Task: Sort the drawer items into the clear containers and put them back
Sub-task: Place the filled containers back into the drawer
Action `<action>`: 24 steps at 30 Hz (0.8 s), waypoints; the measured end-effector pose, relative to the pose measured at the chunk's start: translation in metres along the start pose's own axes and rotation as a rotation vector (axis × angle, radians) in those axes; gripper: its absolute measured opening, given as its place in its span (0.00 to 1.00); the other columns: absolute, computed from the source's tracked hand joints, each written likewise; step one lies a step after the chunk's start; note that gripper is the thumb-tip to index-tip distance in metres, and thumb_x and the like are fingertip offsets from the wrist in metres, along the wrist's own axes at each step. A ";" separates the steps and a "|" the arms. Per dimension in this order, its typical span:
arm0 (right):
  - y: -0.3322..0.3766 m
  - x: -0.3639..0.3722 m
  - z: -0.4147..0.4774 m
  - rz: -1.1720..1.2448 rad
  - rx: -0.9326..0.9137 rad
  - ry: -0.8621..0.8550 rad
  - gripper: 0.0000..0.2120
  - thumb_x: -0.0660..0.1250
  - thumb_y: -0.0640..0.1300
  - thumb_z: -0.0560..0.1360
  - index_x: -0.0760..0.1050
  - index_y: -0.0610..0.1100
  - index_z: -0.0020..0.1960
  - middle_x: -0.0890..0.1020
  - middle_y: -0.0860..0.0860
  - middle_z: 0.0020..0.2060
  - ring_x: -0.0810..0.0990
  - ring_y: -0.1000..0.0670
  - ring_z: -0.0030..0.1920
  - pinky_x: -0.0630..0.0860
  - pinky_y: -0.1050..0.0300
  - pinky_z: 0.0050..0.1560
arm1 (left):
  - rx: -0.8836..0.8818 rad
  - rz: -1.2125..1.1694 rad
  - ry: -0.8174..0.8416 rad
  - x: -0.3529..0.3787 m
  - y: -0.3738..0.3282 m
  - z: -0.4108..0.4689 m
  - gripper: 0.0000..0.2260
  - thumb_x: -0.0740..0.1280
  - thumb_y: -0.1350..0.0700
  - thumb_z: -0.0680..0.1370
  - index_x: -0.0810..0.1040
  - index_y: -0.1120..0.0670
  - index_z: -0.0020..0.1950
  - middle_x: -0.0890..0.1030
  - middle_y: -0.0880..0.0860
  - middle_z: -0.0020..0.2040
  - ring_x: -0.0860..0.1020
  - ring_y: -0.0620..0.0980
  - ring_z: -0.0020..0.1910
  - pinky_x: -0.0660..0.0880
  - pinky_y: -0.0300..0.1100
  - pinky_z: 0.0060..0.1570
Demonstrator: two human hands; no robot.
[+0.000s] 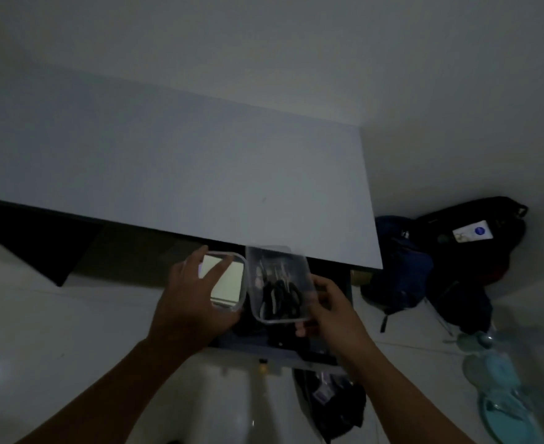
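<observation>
Head view, dim light, looking down. Both hands are raised over an open drawer (251,349) that juts out from under a white tabletop (200,174), just below the frame's centre.

The left hand (196,296) holds a square clear container (239,258). Its fingers are spread around the container's left edge, and one finger lies across the top. The container sits at about 1 o'clock from that hand, with something pale and flat (229,280) inside.

The right hand (331,312) pinches a rectangular clear container (273,253) by its near right corner, thumb on top and fingers curled beneath. This container lies at about 10 o'clock from the hand, tilted, and it touches or nearly touches the square one. It holds dark items (280,296), perhaps scissors, too murky to name.

The drawer's inside is nearly black and mostly hidden behind the hands and containers.

At 3 o'clock of the frame dark bags (440,251) are heaped on the floor. At 5 o'clock are teal sandals (501,395), cut off by the edge. At 6 o'clock lies another dark bag (331,402).
</observation>
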State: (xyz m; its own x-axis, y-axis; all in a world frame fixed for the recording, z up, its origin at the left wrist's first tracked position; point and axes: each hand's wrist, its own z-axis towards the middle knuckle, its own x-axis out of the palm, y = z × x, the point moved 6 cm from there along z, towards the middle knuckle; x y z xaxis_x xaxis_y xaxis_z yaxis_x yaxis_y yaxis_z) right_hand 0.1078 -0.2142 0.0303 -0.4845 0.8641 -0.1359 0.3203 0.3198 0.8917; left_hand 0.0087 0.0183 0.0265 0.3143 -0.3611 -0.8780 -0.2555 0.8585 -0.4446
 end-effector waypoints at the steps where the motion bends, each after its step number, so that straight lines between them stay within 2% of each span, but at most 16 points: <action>1: -0.007 -0.009 -0.010 -0.010 0.007 0.004 0.13 0.65 0.50 0.82 0.75 0.56 0.65 0.82 0.47 0.56 0.86 0.43 0.41 0.83 0.54 0.39 | 0.017 0.008 0.005 0.004 -0.009 -0.012 0.39 0.71 0.35 0.65 0.71 0.44 0.75 0.66 0.54 0.76 0.68 0.59 0.65 0.78 0.51 0.53; 3: -0.019 -0.022 -0.024 -0.033 0.016 0.007 0.12 0.65 0.51 0.81 0.75 0.56 0.65 0.83 0.48 0.55 0.87 0.41 0.41 0.83 0.53 0.39 | 0.037 0.028 0.039 0.012 -0.020 -0.031 0.39 0.71 0.34 0.65 0.70 0.44 0.75 0.67 0.54 0.74 0.69 0.57 0.64 0.80 0.50 0.50; 6: -0.036 -0.032 -0.031 -0.080 0.018 -0.027 0.13 0.64 0.51 0.81 0.75 0.55 0.65 0.85 0.49 0.51 0.87 0.44 0.40 0.83 0.55 0.38 | 0.008 0.055 0.106 0.029 -0.020 -0.046 0.40 0.69 0.32 0.65 0.68 0.43 0.76 0.67 0.52 0.73 0.68 0.54 0.65 0.80 0.49 0.53; 10: -0.062 -0.044 -0.016 -0.123 0.033 -0.174 0.11 0.60 0.47 0.84 0.73 0.52 0.66 0.84 0.48 0.50 0.87 0.42 0.40 0.85 0.49 0.39 | 0.036 0.073 0.104 0.045 -0.015 -0.036 0.40 0.69 0.31 0.67 0.69 0.45 0.76 0.68 0.55 0.71 0.69 0.55 0.62 0.78 0.49 0.55; 12: -0.070 -0.049 -0.007 -0.134 0.048 -0.265 0.11 0.59 0.45 0.84 0.73 0.54 0.65 0.84 0.49 0.50 0.86 0.40 0.41 0.86 0.46 0.41 | 0.009 0.064 0.142 0.053 -0.012 -0.024 0.40 0.69 0.31 0.66 0.67 0.42 0.76 0.65 0.54 0.73 0.69 0.56 0.61 0.76 0.50 0.55; 15: -0.075 -0.053 0.003 -0.196 0.051 -0.373 0.12 0.58 0.44 0.83 0.72 0.58 0.61 0.83 0.52 0.50 0.86 0.44 0.43 0.85 0.42 0.45 | -0.006 0.075 0.224 0.065 -0.006 -0.012 0.40 0.68 0.30 0.64 0.64 0.37 0.75 0.64 0.52 0.73 0.69 0.56 0.61 0.74 0.49 0.58; 17: -0.080 -0.053 0.008 -0.206 0.077 -0.412 0.12 0.58 0.43 0.83 0.73 0.58 0.59 0.84 0.52 0.48 0.86 0.45 0.41 0.85 0.42 0.43 | 0.010 0.079 0.293 0.074 -0.003 -0.009 0.40 0.69 0.30 0.64 0.63 0.35 0.75 0.66 0.51 0.71 0.71 0.55 0.61 0.74 0.49 0.58; 21: -0.085 -0.057 0.012 -0.232 0.152 -0.498 0.14 0.59 0.38 0.79 0.74 0.54 0.58 0.84 0.49 0.45 0.86 0.44 0.38 0.85 0.43 0.40 | 0.007 0.049 0.335 0.085 0.008 -0.007 0.42 0.70 0.31 0.63 0.63 0.35 0.75 0.67 0.51 0.70 0.72 0.56 0.61 0.76 0.50 0.57; 24: -0.083 -0.060 0.010 -0.309 0.135 -0.537 0.18 0.59 0.33 0.76 0.72 0.51 0.60 0.83 0.47 0.43 0.85 0.44 0.39 0.85 0.43 0.41 | 0.007 0.050 0.338 0.088 0.014 -0.004 0.41 0.71 0.33 0.62 0.64 0.35 0.75 0.67 0.52 0.70 0.72 0.59 0.59 0.77 0.51 0.53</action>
State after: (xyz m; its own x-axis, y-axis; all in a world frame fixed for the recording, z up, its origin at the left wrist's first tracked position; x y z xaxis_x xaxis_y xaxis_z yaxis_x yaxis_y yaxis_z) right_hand 0.1188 -0.2889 -0.0398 -0.1057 0.7875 -0.6071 0.3475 0.6013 0.7195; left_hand 0.0290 -0.0027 -0.0580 -0.0192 -0.4180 -0.9083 -0.2561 0.8802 -0.3996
